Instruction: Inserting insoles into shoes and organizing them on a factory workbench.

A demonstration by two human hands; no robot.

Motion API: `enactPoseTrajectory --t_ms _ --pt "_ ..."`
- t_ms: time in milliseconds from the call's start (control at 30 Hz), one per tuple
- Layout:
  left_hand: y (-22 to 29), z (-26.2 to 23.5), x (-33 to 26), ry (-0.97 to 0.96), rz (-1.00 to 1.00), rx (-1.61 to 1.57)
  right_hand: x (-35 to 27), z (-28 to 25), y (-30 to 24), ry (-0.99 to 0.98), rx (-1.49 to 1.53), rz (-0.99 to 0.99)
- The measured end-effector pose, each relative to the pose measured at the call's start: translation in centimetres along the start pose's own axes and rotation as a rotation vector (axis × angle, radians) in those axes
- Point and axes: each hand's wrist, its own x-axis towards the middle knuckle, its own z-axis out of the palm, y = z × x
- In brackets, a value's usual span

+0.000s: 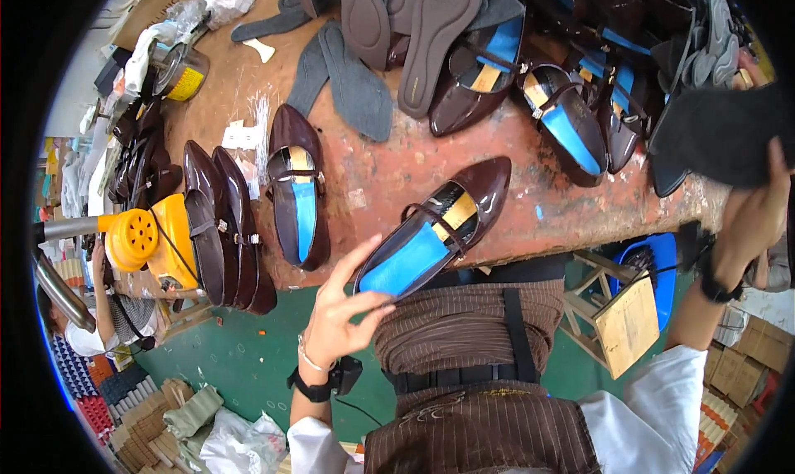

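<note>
My left hand is closed about the heel of a glossy dark brown pointed shoe, with fingers on both sides of it. The shoe lies tilted at the table's front edge, toe to the far right, with a strap across its opening. A bright blue liner and a tan strip show inside. At the right rim, my right hand grips a dark insole by its lower edge. Part of that hand is cut off by the picture's dark border. Grey insoles are heaped just behind it.
Brown insoles and more shoes crowd the far side of the worn table. A single shoe and a row of shoes stand left, beside a yellow device. Below right are a wooden stool and blue bin.
</note>
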Motion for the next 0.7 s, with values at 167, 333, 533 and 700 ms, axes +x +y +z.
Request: enactPoseTrajectory --t_ms 167,333,533,700 --pt "-3.0 0.9 0.0 0.075 -0.117 0.145 -9.2 4.7 -0.8 -0.567 0.401 0.746" --pt "-5.4 3.2 0.7 0.167 0.015 0.177 -11.0 5.4 1.2 -0.953 -0.398 -0.062" --pt "-7.9 5.9 0.6 0.377 0.082 0.018 -13.4 10.2 3.1 -0.977 -0.229 -0.161" --pt "-7.9 6.4 0.9 0.427 0.098 0.025 -16.2 15.6 3.5 -0.976 0.053 -0.129"
